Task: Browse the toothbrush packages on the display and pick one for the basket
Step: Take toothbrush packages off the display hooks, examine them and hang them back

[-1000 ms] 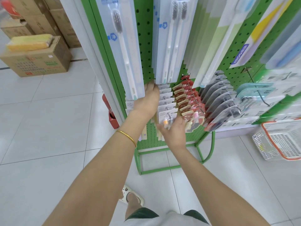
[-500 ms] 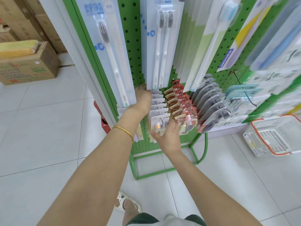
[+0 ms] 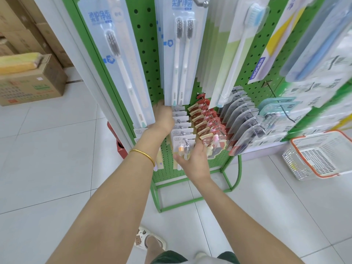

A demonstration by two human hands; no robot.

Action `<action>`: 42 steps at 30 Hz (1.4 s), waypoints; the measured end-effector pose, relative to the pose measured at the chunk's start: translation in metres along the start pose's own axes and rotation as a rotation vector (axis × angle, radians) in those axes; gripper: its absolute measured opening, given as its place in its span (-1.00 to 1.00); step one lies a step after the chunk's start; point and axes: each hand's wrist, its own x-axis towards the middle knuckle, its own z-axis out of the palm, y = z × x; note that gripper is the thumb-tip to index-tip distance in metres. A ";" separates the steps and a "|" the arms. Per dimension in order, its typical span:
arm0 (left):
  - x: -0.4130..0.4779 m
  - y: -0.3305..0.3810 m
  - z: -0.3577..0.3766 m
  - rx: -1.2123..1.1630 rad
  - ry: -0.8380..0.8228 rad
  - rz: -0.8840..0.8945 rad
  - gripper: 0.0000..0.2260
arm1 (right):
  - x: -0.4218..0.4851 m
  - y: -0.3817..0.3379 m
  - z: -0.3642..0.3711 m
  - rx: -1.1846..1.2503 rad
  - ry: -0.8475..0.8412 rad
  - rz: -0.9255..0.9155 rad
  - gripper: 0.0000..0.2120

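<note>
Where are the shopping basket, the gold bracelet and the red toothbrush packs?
basket (image 3: 297, 166): head view, white mesh side wall.
gold bracelet (image 3: 144, 154): head view, middle of the band on the wrist.
red toothbrush packs (image 3: 204, 128): head view, a middle card's face.

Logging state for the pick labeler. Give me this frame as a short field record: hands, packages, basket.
display: green pegboard, toothbrush packages hanging on hooks
left hand: reaches in under the twin-brush package; fingers hidden behind it
right hand: on the front white-card package of the lower row; grip unclear
front package: on its hook, not lifted off
basket: white with orange rim, on the floor right of the display, apart from both hands
</note>
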 end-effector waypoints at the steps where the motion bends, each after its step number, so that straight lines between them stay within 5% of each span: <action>1: 0.001 -0.002 0.002 -0.006 0.005 0.013 -0.50 | 0.000 -0.001 0.000 0.006 -0.002 0.001 -0.11; 23: -0.019 -0.009 -0.003 -0.237 -0.026 -0.002 -0.56 | -0.005 -0.003 0.006 0.013 -0.038 0.031 -0.08; 27: -0.018 -0.023 -0.001 -0.098 -0.036 0.037 -0.57 | -0.005 -0.004 0.006 0.009 -0.037 0.030 -0.10; 31: -0.026 -0.028 0.003 0.085 0.000 0.110 -0.79 | -0.005 -0.004 0.006 0.025 -0.040 0.037 -0.12; 42: -0.069 0.003 0.014 0.345 0.172 -0.026 -0.68 | -0.005 0.001 0.001 0.065 -0.058 0.046 -0.13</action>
